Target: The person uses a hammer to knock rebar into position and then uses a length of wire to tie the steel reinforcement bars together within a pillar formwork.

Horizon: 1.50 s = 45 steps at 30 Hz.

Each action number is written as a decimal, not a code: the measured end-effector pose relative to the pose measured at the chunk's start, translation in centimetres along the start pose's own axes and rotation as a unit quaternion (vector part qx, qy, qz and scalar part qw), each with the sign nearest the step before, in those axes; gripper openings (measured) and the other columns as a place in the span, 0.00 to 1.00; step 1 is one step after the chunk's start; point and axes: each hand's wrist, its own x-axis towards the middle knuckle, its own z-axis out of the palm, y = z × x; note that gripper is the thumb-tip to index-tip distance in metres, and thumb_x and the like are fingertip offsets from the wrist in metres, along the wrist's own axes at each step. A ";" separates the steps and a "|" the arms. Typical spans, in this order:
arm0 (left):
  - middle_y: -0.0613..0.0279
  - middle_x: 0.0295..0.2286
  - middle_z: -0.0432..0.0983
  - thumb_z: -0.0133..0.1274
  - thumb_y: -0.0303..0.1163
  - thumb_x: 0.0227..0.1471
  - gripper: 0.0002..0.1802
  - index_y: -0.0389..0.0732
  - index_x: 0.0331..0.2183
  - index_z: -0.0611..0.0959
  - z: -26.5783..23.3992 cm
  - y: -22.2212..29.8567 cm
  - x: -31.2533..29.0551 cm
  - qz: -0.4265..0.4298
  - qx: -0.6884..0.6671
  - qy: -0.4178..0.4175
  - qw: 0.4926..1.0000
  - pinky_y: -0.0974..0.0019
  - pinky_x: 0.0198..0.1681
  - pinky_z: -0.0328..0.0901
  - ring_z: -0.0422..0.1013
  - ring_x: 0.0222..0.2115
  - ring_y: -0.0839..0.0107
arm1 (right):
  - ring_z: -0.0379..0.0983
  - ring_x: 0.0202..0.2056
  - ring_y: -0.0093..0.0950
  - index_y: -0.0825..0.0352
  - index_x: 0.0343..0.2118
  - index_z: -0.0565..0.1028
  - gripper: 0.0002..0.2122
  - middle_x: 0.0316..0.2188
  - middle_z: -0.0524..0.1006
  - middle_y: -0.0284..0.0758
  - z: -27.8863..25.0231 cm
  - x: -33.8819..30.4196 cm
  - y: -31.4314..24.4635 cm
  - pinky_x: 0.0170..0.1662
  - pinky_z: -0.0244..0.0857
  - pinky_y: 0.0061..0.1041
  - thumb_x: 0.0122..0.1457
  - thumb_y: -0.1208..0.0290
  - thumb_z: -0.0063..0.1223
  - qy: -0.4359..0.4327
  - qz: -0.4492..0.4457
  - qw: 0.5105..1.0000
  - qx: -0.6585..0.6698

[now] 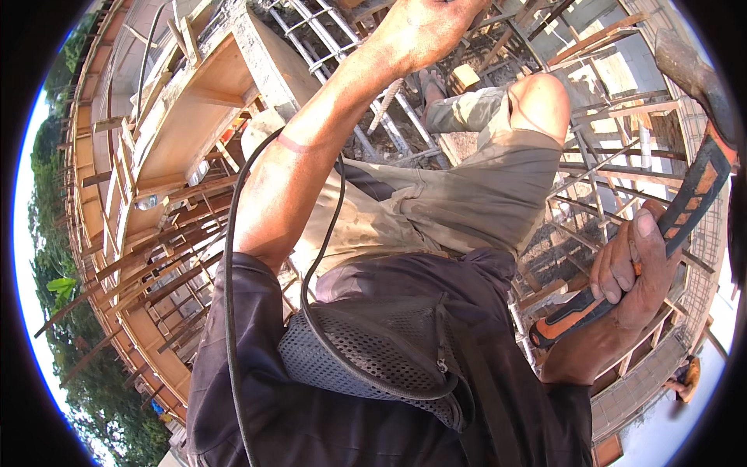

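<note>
My right hand (638, 265), raised at the right, is wrapped round the black and orange handle of a hammer (695, 183). The worn, dark hammer head is at the upper right, and the butt of the grip sticks out below my hand. My left arm reaches up across the view. Only part of my left hand (432, 31) shows at the upper edge, its fingers mostly cut off or hidden. It is nearest to a cage of steel rebar (319, 35); contact cannot be made out.
My bent knee (539, 105) is between my arms, among rebar and timber props. Plywood formwork (198, 117) stands at the left. A black cable (231, 311) loops past my left arm, and a mesh pouch (366, 350) lies on my chest. Another person (686, 380) is at the far right.
</note>
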 end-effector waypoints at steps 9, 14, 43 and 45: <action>0.68 0.18 0.67 0.48 0.53 0.63 0.27 0.36 0.31 0.82 -0.3 -1.9 -0.6 -0.006 0.051 -0.056 0.997 0.64 0.26 0.59 0.61 0.21 0.76 | 0.48 0.04 0.16 0.62 0.25 0.62 0.13 0.06 0.57 0.26 -1.8 0.7 -2.1 0.06 0.50 0.18 0.67 0.66 0.45 -0.128 -0.085 0.987 0.049; 0.71 0.18 0.65 0.48 0.54 0.63 0.27 0.38 0.29 0.82 -0.2 -2.3 -0.3 0.025 0.012 -0.060 0.998 0.65 0.26 0.59 0.61 0.22 0.76 | 0.51 0.06 0.15 0.61 0.22 0.64 0.14 0.08 0.59 0.24 1.6 3.0 -2.6 0.10 0.50 0.18 0.67 0.68 0.45 -0.124 -0.087 0.986 0.069; 0.74 0.13 0.61 0.46 0.48 0.65 0.27 0.40 0.20 0.76 -2.0 -3.7 -0.8 0.053 -0.064 0.050 0.995 0.68 0.20 0.52 0.55 0.16 0.82 | 0.51 0.09 0.12 0.69 0.34 0.72 0.06 0.11 0.62 0.24 1.8 -0.1 0.7 0.11 0.43 0.17 0.60 0.75 0.58 -0.056 0.101 0.991 -0.062; 0.73 0.13 0.61 0.46 0.48 0.65 0.27 0.38 0.22 0.77 -1.3 -1.0 -2.0 0.037 -0.049 0.049 0.997 0.67 0.20 0.53 0.56 0.16 0.81 | 0.49 0.08 0.13 0.68 0.30 0.71 0.07 0.09 0.60 0.24 1.0 0.1 0.5 0.10 0.43 0.17 0.61 0.72 0.56 -0.067 0.087 0.992 -0.065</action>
